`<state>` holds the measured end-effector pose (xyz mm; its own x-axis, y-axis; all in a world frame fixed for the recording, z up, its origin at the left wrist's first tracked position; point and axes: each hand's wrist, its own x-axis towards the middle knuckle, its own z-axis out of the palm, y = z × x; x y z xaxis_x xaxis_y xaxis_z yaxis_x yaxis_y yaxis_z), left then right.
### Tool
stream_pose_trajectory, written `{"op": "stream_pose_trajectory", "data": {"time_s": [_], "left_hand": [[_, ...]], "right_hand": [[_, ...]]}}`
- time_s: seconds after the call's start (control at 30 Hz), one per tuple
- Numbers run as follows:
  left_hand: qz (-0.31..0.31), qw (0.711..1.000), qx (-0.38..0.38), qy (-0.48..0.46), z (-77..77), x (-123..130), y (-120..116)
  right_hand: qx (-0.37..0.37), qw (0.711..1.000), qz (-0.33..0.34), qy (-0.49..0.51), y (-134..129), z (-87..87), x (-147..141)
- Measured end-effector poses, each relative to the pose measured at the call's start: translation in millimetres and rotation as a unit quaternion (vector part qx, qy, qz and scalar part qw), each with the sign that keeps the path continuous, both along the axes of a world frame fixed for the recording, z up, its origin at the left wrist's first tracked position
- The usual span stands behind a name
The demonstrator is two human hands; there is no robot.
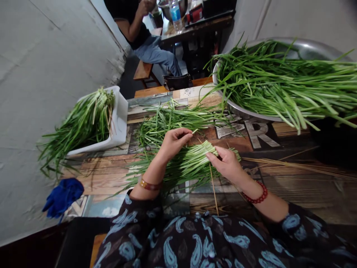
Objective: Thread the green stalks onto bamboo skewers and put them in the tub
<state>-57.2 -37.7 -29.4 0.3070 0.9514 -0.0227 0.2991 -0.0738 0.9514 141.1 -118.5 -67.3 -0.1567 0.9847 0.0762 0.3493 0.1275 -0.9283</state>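
A bunch of garlic chives (189, 162) lies across the table in front of me, pale stem ends toward the right. My right hand (227, 165) is closed around those stem ends, thumb on top. Above the bunch, my left hand (175, 143) pinches a short pale chive stalk (195, 131) between thumb and fingertips. A thin dry straw strand (214, 190) runs from under the bunch toward my body. Just beyond my left hand is a loose pile of chives (173, 123), spread on the tabletop.
A large metal basin (240, 108) heaped with chives stands at the right. At the left, a white plastic bin (120, 115) holds more chives. Long straw strands (284, 163) lie on the right; a blue glove (63, 195) is at the left edge. Another person (156, 50) sits beyond the table.
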Motion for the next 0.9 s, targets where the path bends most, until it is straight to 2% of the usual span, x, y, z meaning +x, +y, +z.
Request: {"op": "stream_pose_trajectory", "data": {"time_s": [0.13,0.23,0.67,0.9], "left_hand": [[0.021,0.996,-0.056,-0.071,-2.6,8,-10],[0.024,0.994,-0.068,-0.087,-1.8,12,-13],[0.03,0.995,-0.048,-0.077,2.2,18,-16],[0.052,0.998,0.022,-0.031,0.2,20,-19]], "right_hand": [[-0.008,1.0,0.001,0.0,-1,3.6,1],[-0.021,1.0,-0.005,-0.011,-1,5.2,2],[-0.043,0.999,0.007,0.017,-1,6.0,4],[-0.046,0.999,-0.002,0.001,-1,8.1,3]]}}
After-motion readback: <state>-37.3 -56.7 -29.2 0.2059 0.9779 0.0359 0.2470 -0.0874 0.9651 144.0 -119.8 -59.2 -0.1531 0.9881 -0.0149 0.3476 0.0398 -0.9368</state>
